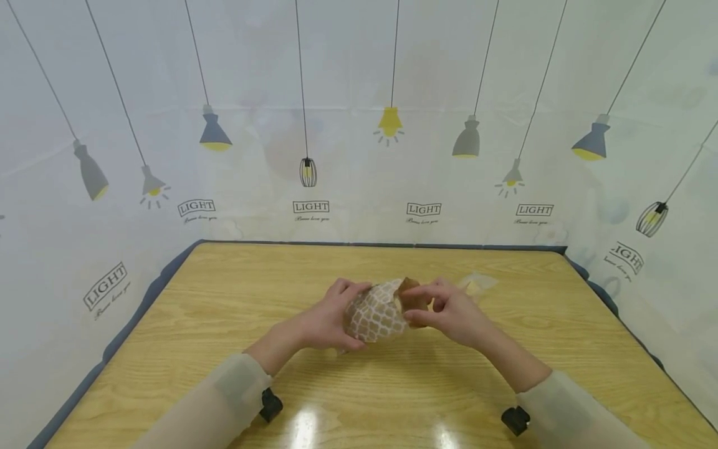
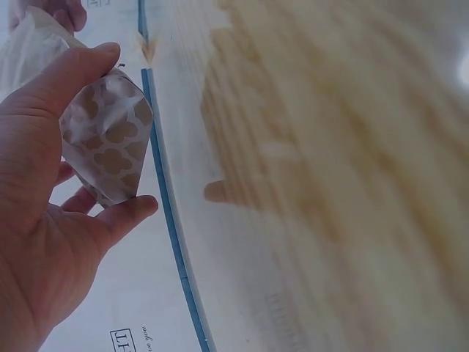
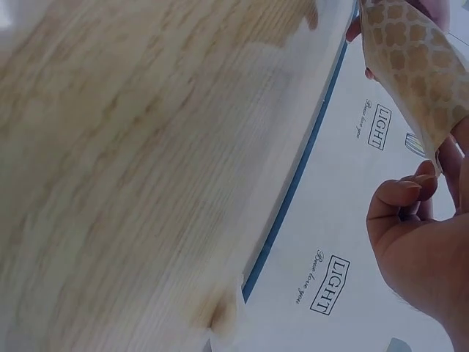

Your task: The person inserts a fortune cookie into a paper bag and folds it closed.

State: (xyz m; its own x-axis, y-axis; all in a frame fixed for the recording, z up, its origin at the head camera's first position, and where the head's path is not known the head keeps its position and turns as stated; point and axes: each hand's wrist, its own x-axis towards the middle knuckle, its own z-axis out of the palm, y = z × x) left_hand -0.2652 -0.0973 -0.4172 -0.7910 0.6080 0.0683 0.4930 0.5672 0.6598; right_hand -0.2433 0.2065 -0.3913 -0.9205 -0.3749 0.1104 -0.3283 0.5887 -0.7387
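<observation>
A brown paper bag (image 1: 377, 313) with a white lattice print is held above the wooden table, tilted, its mouth towards the right. My left hand (image 1: 330, 317) grips its left end, thumb on the near side and fingers round the far side. At the mouth, my right hand (image 1: 455, 313) pinches the paper edge between thumb and forefinger, other fingers curled in. The right wrist view shows the patterned side of the bag (image 3: 418, 59) reaching down to the right hand (image 3: 418, 235). The inside of the bag is mostly hidden.
A small clear plastic wrapper (image 1: 479, 284) lies on the table (image 1: 269, 274) behind my right hand. White sheeting (image 1: 348, 75) printed with hanging lamps rises along the back and sides, close to the table's edges. Black wrist cameras (image 1: 272, 405) hang beneath both sleeves.
</observation>
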